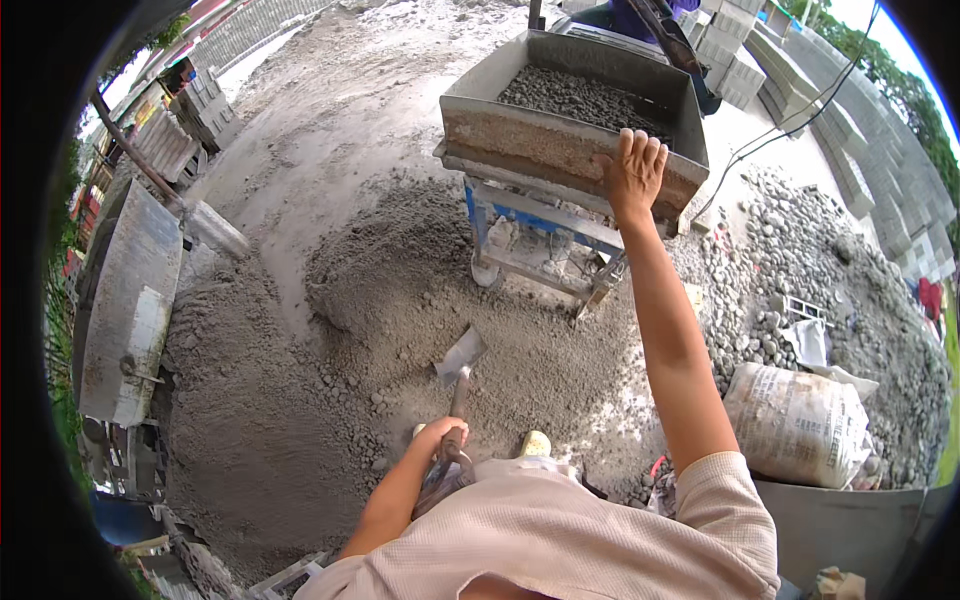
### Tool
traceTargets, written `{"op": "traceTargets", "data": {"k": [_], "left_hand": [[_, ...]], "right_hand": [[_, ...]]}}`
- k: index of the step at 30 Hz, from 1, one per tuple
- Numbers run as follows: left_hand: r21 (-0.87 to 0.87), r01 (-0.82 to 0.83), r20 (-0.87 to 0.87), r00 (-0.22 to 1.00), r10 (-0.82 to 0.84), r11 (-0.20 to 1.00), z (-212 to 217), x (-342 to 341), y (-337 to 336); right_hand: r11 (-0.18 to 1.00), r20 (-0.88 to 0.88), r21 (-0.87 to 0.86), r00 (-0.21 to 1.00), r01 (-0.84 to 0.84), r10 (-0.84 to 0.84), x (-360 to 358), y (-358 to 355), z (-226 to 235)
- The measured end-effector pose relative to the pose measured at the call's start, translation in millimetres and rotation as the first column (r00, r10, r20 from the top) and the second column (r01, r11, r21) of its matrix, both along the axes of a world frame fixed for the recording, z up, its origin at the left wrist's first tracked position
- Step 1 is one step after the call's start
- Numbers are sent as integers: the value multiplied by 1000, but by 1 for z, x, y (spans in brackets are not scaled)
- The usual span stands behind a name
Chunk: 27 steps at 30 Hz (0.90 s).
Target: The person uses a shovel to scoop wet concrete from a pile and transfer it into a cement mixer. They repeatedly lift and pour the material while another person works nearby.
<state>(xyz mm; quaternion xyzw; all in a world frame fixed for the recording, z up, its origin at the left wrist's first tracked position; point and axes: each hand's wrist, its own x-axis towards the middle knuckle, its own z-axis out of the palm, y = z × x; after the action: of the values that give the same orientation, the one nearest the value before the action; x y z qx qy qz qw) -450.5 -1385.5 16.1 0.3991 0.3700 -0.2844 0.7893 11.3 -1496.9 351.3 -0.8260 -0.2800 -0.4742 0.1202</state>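
My left hand (443, 432) is wrapped round the shaft of a shovel (461, 365) close to my body. Its metal blade points away from me, over a heap of grey-brown sand and gravel mix (400, 270). My right arm stretches far forward. At its end, my right hand (637, 180) holds the near rim of a metal hopper (560, 138), fingers hooked over the edge and thumb against the outer wall. Dark, crumbly mix (590, 98) lies inside the hopper. A blue wheeled frame (545, 228) carries the hopper.
A large metal trough (125, 300) stands at the left. Grey stones (780, 230) and a filled white sack (795, 425) lie at the right. Stacked concrete blocks (870, 130) line the far right, with a black cable (790, 133) hanging before them. Behind the hopper, a person (625, 20) is partly visible.
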Motion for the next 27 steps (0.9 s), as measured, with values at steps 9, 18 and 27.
{"op": "traceTargets", "data": {"k": [9,18,27], "left_hand": [[-39,-65,-71,996,62,997,24,-7,2],[-41,-99,-88,992,95,994,19,-15,-5],[-104,-282,-14,959,283,954,62,-52,-19]], "right_hand": [[1000,-53,-10,998,22,-22,-3,-5,-9],[1000,-105,-17,994,1,-3,-6,-1,-7],[986,-16,-155,997,69,-73,6,2,-16]]}}
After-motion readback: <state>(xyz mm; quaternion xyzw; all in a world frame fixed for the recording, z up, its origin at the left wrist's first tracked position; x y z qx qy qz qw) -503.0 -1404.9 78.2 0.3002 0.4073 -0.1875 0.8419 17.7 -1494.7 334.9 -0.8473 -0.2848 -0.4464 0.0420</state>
